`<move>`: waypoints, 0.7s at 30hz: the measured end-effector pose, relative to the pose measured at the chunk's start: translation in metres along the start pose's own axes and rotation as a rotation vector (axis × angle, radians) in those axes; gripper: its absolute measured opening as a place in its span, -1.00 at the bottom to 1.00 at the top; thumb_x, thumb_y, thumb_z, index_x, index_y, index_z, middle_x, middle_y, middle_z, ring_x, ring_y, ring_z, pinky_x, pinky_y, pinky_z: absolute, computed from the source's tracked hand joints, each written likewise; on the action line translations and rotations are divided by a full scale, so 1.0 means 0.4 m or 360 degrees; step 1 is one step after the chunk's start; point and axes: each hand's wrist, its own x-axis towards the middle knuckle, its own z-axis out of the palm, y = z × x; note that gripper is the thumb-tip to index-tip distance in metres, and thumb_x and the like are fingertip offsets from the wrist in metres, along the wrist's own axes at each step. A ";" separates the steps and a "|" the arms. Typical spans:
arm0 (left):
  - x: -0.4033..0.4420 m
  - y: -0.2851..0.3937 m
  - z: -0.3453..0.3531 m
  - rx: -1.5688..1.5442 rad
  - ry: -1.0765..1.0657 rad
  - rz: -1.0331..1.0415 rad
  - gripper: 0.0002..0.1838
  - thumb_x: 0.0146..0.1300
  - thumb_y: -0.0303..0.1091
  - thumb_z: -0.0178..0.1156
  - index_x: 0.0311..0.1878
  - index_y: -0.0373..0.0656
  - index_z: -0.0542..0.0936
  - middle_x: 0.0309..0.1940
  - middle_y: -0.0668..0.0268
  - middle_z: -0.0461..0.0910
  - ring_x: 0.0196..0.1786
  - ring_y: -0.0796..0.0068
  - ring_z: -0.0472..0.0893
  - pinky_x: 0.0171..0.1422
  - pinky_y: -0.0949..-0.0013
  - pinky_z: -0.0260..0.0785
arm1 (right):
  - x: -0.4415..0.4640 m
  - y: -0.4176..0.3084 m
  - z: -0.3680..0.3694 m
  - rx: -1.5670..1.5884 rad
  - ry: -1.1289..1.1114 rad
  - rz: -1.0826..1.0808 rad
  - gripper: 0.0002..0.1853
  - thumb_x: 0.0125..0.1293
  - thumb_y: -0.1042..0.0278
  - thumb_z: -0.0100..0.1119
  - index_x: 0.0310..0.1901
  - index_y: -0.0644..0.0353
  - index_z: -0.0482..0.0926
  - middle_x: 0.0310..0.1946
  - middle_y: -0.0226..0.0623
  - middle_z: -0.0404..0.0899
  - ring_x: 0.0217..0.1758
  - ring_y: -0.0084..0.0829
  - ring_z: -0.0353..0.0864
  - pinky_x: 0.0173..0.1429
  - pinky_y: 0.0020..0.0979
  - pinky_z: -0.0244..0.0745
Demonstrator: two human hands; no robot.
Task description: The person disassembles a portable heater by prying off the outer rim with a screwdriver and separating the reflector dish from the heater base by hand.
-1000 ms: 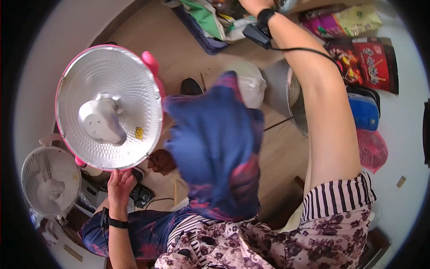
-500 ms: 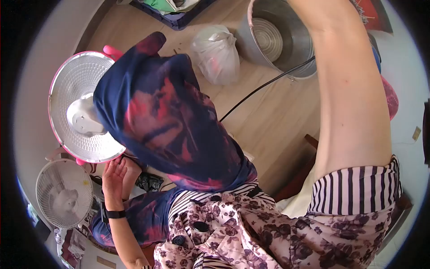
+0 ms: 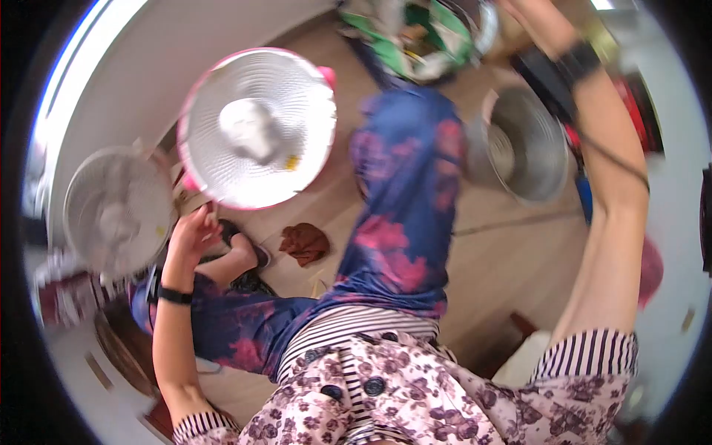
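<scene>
At the lower left rim of a dish-shaped heater [image 3: 304,119], silver inside with a pink edge, is my left hand [image 3: 199,230]. Its fingers look loosely bent and apart, though blurred, and I cannot tell whether they touch the rim. A black band circles that wrist. My right arm stretches up to the top edge, where only a blurred part of my right hand [image 3: 513,6] shows; its fingers are cut off. A dark, box-like thing [image 3: 544,83] lies beside the right wrist, and a dark cable [image 3: 612,157] passes across the forearm.
A white fan [image 3: 111,215] stands left of my left hand. Between my legs, a crumpled brown cloth [image 3: 304,244] lies on the wooden floor. A metal bucket [image 3: 545,148] sits tipped toward me at right, and a green-and-white bag [image 3: 445,55] is at the top.
The view has turned, so the heater and bucket appear further right and the brown cloth shows. My left hand stays by the heater, fingers more bent. The white plastic bag is out of sight.
</scene>
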 end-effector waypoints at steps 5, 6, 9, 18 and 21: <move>0.008 0.055 -0.031 -0.0320 0.0174 0.0273 -0.65 0.44 -0.14 -0.03 -0.48 -0.07 0.41 -0.45 0.32 0.54 -0.25 0.41 0.59 -0.14 0.25 0.47 | -0.041 -0.031 0.148 -0.0416 -0.0116 -0.0133 -0.10 -0.03 0.27 0.51 0.35 0.32 0.25 -0.23 -0.36 0.52 -0.23 -0.61 0.55 -0.40 -0.55 0.44; 0.021 0.059 -0.048 -0.0402 0.0112 0.0356 -0.69 0.44 -0.19 -0.04 -0.43 -0.10 0.47 -0.43 0.32 0.54 -0.22 0.40 0.60 -0.14 0.26 0.47 | -0.046 0.000 0.189 -0.0393 -0.0092 -0.0368 -0.05 -0.17 0.14 0.57 0.28 0.37 0.35 -0.29 -0.33 0.53 -0.43 -0.59 0.49 -0.31 -0.51 0.49; 0.045 0.079 -0.066 -0.0585 0.0255 0.0487 -0.78 0.44 -0.24 -0.04 -0.24 -0.17 0.49 -0.29 0.29 0.54 -0.15 0.37 0.60 -0.10 0.25 0.49 | -0.167 -0.042 0.347 -0.0903 -0.0099 -0.0761 -0.04 -0.24 0.21 0.52 0.30 0.27 0.35 -0.25 -0.18 0.44 -0.21 -0.33 0.50 -0.05 -0.32 0.49; 0.128 0.074 -0.149 -0.0933 0.0382 0.0602 -0.52 0.40 0.00 0.02 0.07 -0.27 0.38 0.04 0.13 0.39 0.06 0.22 0.51 0.10 0.17 0.49 | -0.383 0.024 0.570 -0.0910 -0.0558 -0.0728 0.01 -0.17 0.36 0.40 0.41 0.25 0.14 -0.09 -0.05 0.28 0.00 -0.11 0.37 0.18 -0.26 0.35; 0.181 0.020 -0.150 -0.0778 0.0375 0.0573 -0.40 0.35 0.09 0.08 0.18 -0.26 0.35 0.10 0.12 0.37 0.09 0.22 0.50 0.13 0.18 0.41 | -0.423 0.071 0.588 -0.0897 -0.0632 -0.0651 0.03 -0.18 0.36 0.40 0.41 0.27 0.10 -0.08 -0.04 0.28 0.00 -0.11 0.37 0.18 -0.25 0.36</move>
